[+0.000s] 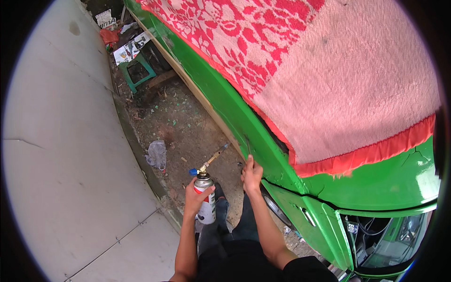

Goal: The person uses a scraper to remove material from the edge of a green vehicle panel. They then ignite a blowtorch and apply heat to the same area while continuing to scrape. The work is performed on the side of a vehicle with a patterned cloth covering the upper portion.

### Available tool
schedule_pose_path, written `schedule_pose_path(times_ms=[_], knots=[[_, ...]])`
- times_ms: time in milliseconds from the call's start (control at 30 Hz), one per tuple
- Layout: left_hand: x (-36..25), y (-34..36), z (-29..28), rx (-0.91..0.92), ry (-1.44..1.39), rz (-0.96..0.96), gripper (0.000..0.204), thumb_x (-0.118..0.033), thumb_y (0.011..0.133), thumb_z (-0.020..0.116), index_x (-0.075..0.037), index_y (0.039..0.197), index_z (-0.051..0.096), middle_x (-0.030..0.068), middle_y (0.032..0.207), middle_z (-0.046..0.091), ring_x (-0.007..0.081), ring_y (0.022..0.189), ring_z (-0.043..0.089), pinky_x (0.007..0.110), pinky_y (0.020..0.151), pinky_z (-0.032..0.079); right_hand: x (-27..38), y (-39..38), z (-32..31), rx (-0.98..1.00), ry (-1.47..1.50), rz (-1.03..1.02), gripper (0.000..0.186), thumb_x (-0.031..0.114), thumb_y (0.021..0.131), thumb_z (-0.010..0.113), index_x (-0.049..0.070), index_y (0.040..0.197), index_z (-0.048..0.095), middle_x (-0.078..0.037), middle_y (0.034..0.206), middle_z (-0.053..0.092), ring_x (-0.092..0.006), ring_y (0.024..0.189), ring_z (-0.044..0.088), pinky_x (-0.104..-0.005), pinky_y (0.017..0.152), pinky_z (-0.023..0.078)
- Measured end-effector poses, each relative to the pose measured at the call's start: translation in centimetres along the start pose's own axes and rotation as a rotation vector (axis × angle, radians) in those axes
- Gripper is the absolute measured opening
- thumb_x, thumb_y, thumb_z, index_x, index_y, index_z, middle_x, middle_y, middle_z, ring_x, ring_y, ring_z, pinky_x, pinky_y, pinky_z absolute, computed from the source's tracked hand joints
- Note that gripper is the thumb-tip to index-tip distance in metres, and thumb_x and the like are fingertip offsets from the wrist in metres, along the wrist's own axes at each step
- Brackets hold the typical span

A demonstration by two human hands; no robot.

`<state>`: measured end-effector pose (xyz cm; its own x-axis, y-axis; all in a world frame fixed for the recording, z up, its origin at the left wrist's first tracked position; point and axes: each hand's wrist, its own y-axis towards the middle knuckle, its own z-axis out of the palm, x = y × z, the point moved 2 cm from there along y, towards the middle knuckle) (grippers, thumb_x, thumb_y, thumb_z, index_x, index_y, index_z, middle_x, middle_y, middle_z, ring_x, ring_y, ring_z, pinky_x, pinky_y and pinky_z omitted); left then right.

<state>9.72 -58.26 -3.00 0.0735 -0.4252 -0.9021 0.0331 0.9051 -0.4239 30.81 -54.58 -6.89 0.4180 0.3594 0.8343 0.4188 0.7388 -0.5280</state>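
Observation:
My left hand (196,195) grips a white and red gas canister (207,210) upright; its brass torch head (203,170) has a blue knob and a nozzle angled up to the right. My right hand (252,175) is closed on a slim metal tool (248,145), pointing up along the side of a green vehicle (221,94), by a scuffed dark patch. Whether the tool's tip touches the paint is unclear. A red-edged pink floral blanket (343,66) lies over the vehicle, just above my right hand.
A pale wall (66,141) runs along my left. The narrow concrete ground (174,122) holds a plastic bag (156,155), debris, and a green stool (143,77) with printed sheets at the back. At the lower right are the vehicle's handled panel (319,235) and window opening (380,239).

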Motion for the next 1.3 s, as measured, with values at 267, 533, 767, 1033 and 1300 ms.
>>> schedule_pose_path(times_ms=[267, 533, 767, 1033, 1300], knots=[[-0.4, 0.3, 1.1, 0.053, 0.008, -0.018, 0.041, -0.021, 0.076, 0.084, 0.000, 0.104, 0.062, 0.0056, 0.090, 0.069, 0.0120, 0.078, 0.064, 0.028, 0.072, 0.051, -0.2, -1.6, -1.5, 0.069, 0.027, 0.044, 0.038, 0.041, 0.103, 0.052, 0.013, 0.079, 0.044, 0.007, 0.056, 0.032, -0.0034, 0.039, 0.026, -0.0243, 0.035, 0.020], [0.5, 1.1, 3.1, 0.109, -0.061, -0.039, 0.042, -0.019, 0.076, 0.083, 0.000, 0.107, 0.061, 0.0058, 0.091, 0.069, 0.0121, 0.081, 0.064, 0.028, 0.074, 0.051, 0.6, -2.6, -3.7, 0.080, -0.013, 0.078, 0.039, 0.040, 0.103, 0.051, 0.013, 0.077, 0.043, 0.008, 0.054, 0.031, -0.0027, 0.038, 0.024, -0.0241, 0.034, 0.018], [0.3, 1.5, 3.6, 0.103, -0.011, -0.037, 0.042, -0.020, 0.076, 0.084, 0.000, 0.106, 0.061, 0.0066, 0.091, 0.069, 0.0126, 0.080, 0.065, 0.028, 0.073, 0.051, 0.7, -2.6, -3.6, 0.092, -0.016, 0.098, 0.035, 0.036, 0.104, 0.050, 0.013, 0.079, 0.044, 0.007, 0.053, 0.033, -0.0039, 0.037, 0.028, -0.0243, 0.033, 0.023], [-0.1, 1.1, 3.4, 0.068, 0.023, -0.009, 0.045, -0.023, 0.076, 0.085, 0.001, 0.105, 0.061, 0.0071, 0.090, 0.069, 0.0127, 0.078, 0.065, 0.029, 0.072, 0.052, 0.2, -1.7, -2.7, 0.068, -0.064, 0.054, 0.035, 0.038, 0.103, 0.052, 0.013, 0.081, 0.045, 0.009, 0.054, 0.031, -0.0031, 0.039, 0.025, -0.0241, 0.034, 0.020], [-0.2, -0.3, -0.3, -0.125, 0.060, 0.061, 0.045, -0.023, 0.075, 0.084, 0.001, 0.106, 0.061, 0.0065, 0.088, 0.069, 0.0133, 0.076, 0.065, 0.028, 0.072, 0.051, 0.4, -1.5, -0.6, -0.028, -0.038, 0.110, 0.032, 0.035, 0.104, 0.049, 0.012, 0.084, 0.045, 0.006, 0.058, 0.035, -0.0046, 0.040, 0.028, -0.0252, 0.035, 0.023]])
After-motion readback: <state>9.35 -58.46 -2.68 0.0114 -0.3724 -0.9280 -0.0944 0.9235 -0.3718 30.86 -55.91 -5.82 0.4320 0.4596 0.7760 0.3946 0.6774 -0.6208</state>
